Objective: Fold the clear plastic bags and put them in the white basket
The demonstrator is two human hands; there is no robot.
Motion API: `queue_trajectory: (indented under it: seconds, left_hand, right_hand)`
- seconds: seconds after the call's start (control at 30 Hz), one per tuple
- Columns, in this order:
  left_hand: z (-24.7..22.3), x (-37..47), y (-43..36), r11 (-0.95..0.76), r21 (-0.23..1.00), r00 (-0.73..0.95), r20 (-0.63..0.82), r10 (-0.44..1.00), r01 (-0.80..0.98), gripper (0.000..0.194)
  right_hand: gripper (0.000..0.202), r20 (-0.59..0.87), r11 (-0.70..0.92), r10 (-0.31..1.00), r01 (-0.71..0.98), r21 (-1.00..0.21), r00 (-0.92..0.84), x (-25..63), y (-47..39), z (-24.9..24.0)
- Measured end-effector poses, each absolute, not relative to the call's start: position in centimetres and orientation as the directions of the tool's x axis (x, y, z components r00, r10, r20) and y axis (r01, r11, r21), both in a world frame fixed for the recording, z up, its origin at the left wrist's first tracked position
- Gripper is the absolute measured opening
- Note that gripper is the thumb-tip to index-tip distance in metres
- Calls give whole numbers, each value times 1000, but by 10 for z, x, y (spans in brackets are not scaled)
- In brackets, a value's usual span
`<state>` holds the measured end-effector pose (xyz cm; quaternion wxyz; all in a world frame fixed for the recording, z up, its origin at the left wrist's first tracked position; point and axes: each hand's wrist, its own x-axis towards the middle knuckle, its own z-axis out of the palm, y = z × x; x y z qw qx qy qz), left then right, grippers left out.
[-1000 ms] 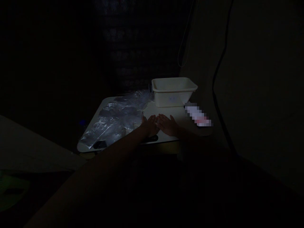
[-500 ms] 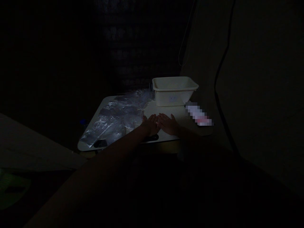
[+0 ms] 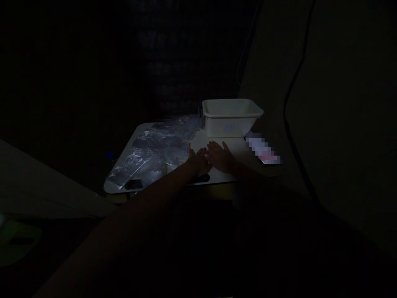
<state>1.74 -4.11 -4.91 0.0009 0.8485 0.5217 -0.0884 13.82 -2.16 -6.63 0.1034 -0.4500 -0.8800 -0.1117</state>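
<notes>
The scene is very dark. Over the front part of a small white table [image 3: 228, 174], my left hand [image 3: 200, 161] is stretched out with its fingers pointing away from me. My right hand [image 3: 221, 158] is beside it, fingers spread, its fingertips meeting or overlapping the left fingers. No object shows in either hand. Clear plastic bags [image 3: 155, 151] lie spread over the table's left half, close to my left hand. Behind my hands stands a white rectangular tub [image 3: 229, 126].
A phone-like item [image 3: 263, 150], blurred out, lies at the table's right side. Dark oval openings [image 3: 134, 184] show along the near edge. A black cable [image 3: 287, 111] hangs on the right wall. Something green [image 3: 20, 242] is at the lower left.
The view has shifted a little, so the table and tub appear slightly farther right. My right hand's fingers have lifted and now lie partly over the left fingertips.
</notes>
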Motion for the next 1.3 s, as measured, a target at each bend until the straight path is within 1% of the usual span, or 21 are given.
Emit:
queue_trajectory:
  seconds: [0.13,0.27,0.53,0.8,0.97,1.13,1.23,1.3]
  left_hand:
    - [-49,17,-41,-436,-77,420,-164,892,896,57]
    - [-48,17,-41,-446,-80,430,-164,888,891,58]
    - [-47,17,-42,-442,-77,425,-168,889,894,56]
    - [-46,18,-44,-446,-81,430,-165,888,891,58]
    - [-46,18,-44,-453,-72,437,-168,884,889,57]
    - [-48,16,-42,-455,-32,444,-163,881,890,58]
    - [-45,14,-41,-467,12,462,-173,870,884,59]
    - [-43,10,-39,-477,68,481,-168,860,877,59]
  right_hand:
    - [54,231,588,777,806,66,-586,138,-19,-74]
    - [54,201,572,800,819,30,-566,136,-19,-80]
    - [58,213,547,808,834,73,-549,136,-20,-82]
    - [59,205,569,795,819,78,-571,136,-17,-83]
    - [59,171,553,819,833,17,-547,135,-19,-81]
    - [53,159,553,828,831,-65,-538,136,-21,-75]
    - [42,145,528,848,833,-164,-509,141,-16,-69]
    - [36,141,466,885,850,-245,-444,146,-11,-64]
